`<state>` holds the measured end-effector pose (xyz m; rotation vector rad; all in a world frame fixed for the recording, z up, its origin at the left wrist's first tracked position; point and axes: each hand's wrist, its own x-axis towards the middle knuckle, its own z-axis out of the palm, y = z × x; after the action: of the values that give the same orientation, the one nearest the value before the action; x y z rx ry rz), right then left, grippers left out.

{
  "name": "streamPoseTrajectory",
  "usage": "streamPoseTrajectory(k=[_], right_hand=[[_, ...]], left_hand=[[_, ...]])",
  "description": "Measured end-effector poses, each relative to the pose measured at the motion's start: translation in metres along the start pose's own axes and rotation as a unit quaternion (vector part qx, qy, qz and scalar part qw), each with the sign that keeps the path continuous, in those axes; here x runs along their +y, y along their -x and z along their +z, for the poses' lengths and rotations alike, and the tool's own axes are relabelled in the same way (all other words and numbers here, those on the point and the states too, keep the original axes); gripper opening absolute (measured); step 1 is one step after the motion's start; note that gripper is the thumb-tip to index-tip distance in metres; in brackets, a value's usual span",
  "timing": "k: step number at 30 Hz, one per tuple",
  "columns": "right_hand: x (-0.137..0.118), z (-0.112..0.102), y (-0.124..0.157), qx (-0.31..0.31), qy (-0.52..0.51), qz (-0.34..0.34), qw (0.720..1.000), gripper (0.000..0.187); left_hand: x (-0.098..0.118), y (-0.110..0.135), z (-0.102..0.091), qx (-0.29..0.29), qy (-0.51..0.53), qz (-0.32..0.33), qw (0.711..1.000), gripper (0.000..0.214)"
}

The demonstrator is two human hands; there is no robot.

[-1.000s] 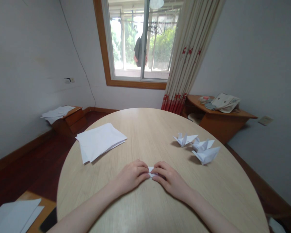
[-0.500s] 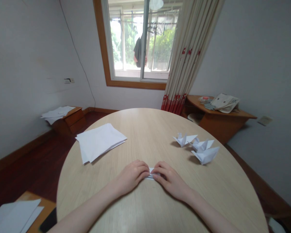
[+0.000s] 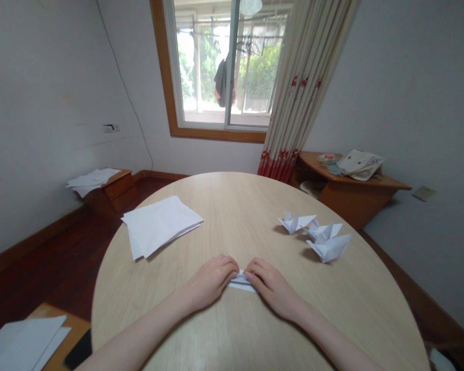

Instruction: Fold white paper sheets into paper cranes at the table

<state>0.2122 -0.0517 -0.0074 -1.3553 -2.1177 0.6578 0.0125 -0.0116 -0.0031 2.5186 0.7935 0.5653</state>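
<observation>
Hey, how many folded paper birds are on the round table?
3, all on the right: the leftmost bird, the middle bird and the nearest bird. They overlap in view, so another could be hidden.

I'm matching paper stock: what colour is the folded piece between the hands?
White, like plain paper; the folded piece shows best in the current head view.

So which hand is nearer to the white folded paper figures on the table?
Right. The bare right hand is left of the white folded paper figures, closer to the person; the left hand is farther left.
</observation>
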Motion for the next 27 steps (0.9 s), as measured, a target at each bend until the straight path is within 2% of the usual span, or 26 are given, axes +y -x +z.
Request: streamPoseTrajectory(k=[4, 9, 15, 19, 23, 27], right_hand=[[0.0038, 0.0019, -0.0004, 0.02, 0.014, 0.002, 1.0, 0.026], [0.0072, 0.0027, 0.0012, 0.037, -0.007, 0.0, 0.999, 0.013], [0.0098, 0.0049, 0.0003, 0.044, 0.054, -0.068, 0.995, 0.021], [0.0091, 0.005, -0.0001, 0.052, 0.055, -0.063, 0.995, 0.028], [0.0073, 0.0037, -0.0002, 0.047, 0.044, -0.051, 0.997, 0.038], [0.0087, 0.0048, -0.0007, 0.05, 0.07, -0.06, 0.994, 0.043]], left_hand=[[0.0021, -0.0001, -0.0027, -0.02, -0.003, -0.015, 1.0, 0.015], [0.0028, 0.0018, -0.0035, -0.006, 0.01, -0.012, 1.0, 0.025], [-0.0007, 0.0013, 0.0004, 0.033, -0.04, 0.012, 0.999, 0.027], [-0.0008, 0.0005, 0.0007, 0.037, -0.094, 0.015, 0.995, 0.02], [0.0012, 0.0007, -0.0012, 0.035, -0.107, 0.002, 0.994, 0.024], [-0.0011, 0.0016, -0.0002, 0.055, -0.123, 0.029, 0.99, 0.017]])
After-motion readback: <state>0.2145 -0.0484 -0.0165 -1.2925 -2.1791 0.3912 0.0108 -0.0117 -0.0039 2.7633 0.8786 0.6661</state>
